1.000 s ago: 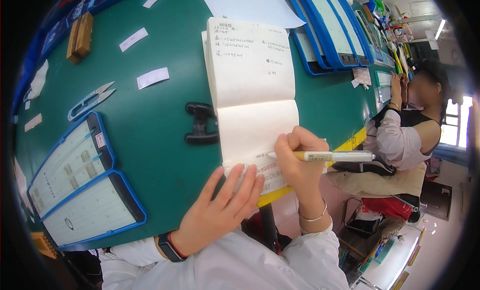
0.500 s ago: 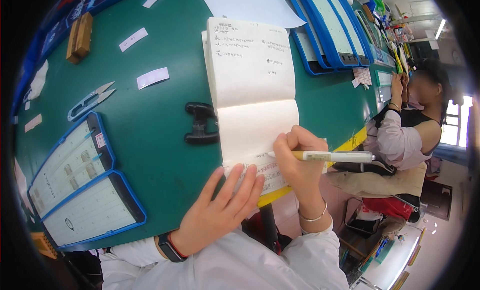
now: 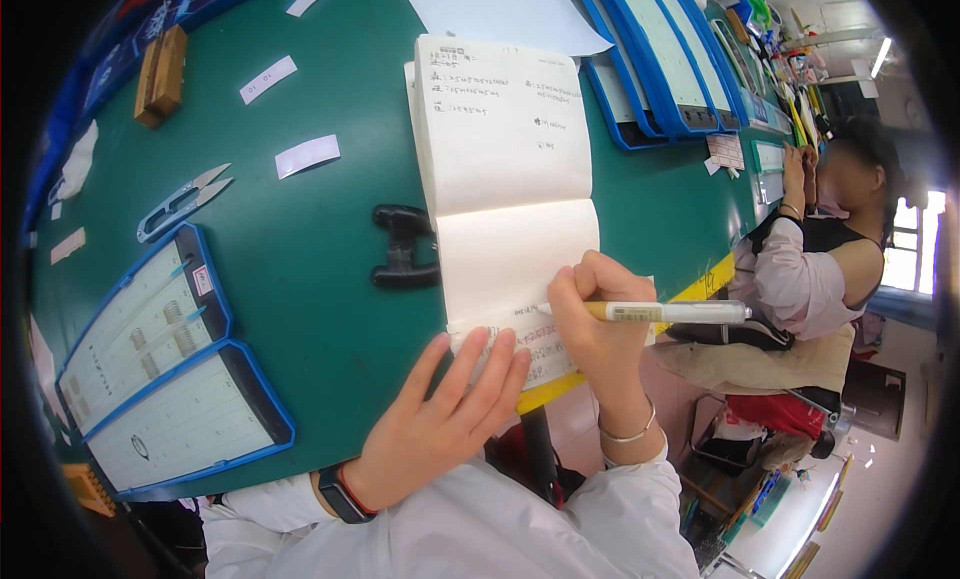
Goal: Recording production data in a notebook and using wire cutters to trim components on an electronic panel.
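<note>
white pen clamped in fingers of our right hand, left hand fingers-apart on notebook: likely mid-writing, next stroke needs it steady.

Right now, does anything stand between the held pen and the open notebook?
Nothing visible does: the right fingers hold the pen with its tip at the notebook; the left fingers lie to its left.

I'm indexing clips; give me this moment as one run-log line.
left hand: open, touching written paper | right hand: gripping pen, tip at open notebook | nearby: thread snips
</note>
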Demonstrator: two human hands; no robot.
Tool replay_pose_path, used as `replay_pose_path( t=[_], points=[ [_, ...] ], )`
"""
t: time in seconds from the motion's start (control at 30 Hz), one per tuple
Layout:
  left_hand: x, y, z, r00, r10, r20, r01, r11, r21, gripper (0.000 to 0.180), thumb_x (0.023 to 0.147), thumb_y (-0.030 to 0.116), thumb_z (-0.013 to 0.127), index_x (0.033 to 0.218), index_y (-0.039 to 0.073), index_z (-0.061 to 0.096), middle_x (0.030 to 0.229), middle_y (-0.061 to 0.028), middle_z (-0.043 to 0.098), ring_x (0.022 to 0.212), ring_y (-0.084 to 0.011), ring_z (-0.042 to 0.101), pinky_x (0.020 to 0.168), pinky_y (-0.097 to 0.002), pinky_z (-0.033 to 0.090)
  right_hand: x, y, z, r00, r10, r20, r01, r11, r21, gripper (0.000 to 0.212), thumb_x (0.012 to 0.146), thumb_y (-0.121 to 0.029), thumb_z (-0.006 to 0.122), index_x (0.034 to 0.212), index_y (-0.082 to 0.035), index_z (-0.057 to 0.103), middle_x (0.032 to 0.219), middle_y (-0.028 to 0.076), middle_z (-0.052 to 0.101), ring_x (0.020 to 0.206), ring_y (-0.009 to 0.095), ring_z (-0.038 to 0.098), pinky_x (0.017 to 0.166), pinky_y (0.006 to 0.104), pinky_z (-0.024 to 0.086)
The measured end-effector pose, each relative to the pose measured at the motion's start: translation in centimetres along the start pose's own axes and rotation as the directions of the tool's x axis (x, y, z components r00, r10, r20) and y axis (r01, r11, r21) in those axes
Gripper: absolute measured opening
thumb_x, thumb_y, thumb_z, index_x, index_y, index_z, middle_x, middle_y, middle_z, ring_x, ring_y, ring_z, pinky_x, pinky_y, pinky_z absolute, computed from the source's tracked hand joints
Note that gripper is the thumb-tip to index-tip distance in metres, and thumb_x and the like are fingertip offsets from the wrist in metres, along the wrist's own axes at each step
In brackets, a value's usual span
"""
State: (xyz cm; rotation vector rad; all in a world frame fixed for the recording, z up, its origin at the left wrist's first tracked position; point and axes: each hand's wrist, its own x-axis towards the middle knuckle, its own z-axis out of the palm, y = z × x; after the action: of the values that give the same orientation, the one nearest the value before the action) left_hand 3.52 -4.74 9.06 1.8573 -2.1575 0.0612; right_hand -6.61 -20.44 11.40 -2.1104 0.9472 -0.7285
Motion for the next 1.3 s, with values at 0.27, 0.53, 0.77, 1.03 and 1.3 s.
replay_pose_path(
  t=[0.27, 0.53, 0.77, 1.03, 1.3],
  points=[
    [-0.04, 0.21, 0.01, 0.999, -0.033, -0.009, 0.032, 0.995, -0.100, 0.042, 0.086, 0.025, 0.059, 0.125, 0.009, 0.053, 0.131, -0.0087, 0.050, 0.124, -0.0271, 0.043, 0.105, -0.0432, 0.037, 0.01, -0.14, 0.07, 1.000, 0.000, -0.006, 0.000, 1.000, -0.003, 0.030, 0.071, 0.009, 0.058, 0.056, -0.002, 0.034, 0.046, 0.000, 0.034, 0.043, 0.004, 0.028, 0.039, 0.0228, 0.024],
    [0.04, 0.05, -0.19, 1.000, -0.016, 0.005, 0.016, 1.000, -0.022, 0.045, 0.090, 0.036, 0.052, 0.126, 0.009, 0.049, 0.130, -0.0062, 0.049, 0.123, -0.0237, 0.042, 0.103, -0.0393, 0.038, -0.07, 0.03, 0.13, 0.999, 0.024, -0.023, -0.024, 1.000, -0.005, 0.030, 0.072, 0.008, 0.058, 0.056, -0.003, 0.035, 0.046, 0.000, 0.034, 0.043, 0.004, 0.028, 0.039, 0.0228, 0.024],
    [0.08, 0.15, 0.05, 1.000, -0.019, -0.006, 0.018, 0.999, -0.051, 0.044, 0.088, 0.030, 0.056, 0.126, 0.009, 0.051, 0.130, -0.0074, 0.049, 0.124, -0.0255, 0.043, 0.103, -0.0413, 0.038, -0.03, 0.24, 0.04, 1.000, 0.002, -0.013, -0.002, 1.000, 0.000, 0.031, 0.072, 0.008, 0.057, 0.056, -0.003, 0.033, 0.046, 0.001, 0.031, 0.043, 0.004, 0.026, 0.039, 0.0237, 0.023],
    [0.43, 0.10, 0.04, 1.000, -0.006, -0.001, 0.006, 1.000, 0.009, 0.046, 0.089, 0.036, 0.053, 0.126, 0.009, 0.049, 0.129, -0.0060, 0.049, 0.123, -0.0239, 0.042, 0.102, -0.0394, 0.039, -0.15, 0.38, -0.31, 0.994, 0.078, -0.074, -0.071, 0.993, 0.094, 0.033, 0.071, 0.010, 0.058, 0.056, -0.003, 0.031, 0.047, 0.000, 0.031, 0.044, 0.004, 0.026, 0.040, 0.0236, 0.023],
    [-0.10, 0.25, 0.15, 0.999, -0.031, -0.022, 0.029, 0.996, -0.086, 0.046, 0.083, 0.023, 0.063, 0.126, 0.010, 0.053, 0.131, -0.0086, 0.049, 0.123, -0.0275, 0.043, 0.104, -0.0428, 0.038, -0.07, 0.20, 0.11, 0.999, 0.014, -0.051, -0.013, 1.000, 0.006, 0.032, 0.070, 0.010, 0.058, 0.056, -0.003, 0.033, 0.046, 0.000, 0.032, 0.044, 0.004, 0.027, 0.039, 0.0231, 0.024]
  ],
)
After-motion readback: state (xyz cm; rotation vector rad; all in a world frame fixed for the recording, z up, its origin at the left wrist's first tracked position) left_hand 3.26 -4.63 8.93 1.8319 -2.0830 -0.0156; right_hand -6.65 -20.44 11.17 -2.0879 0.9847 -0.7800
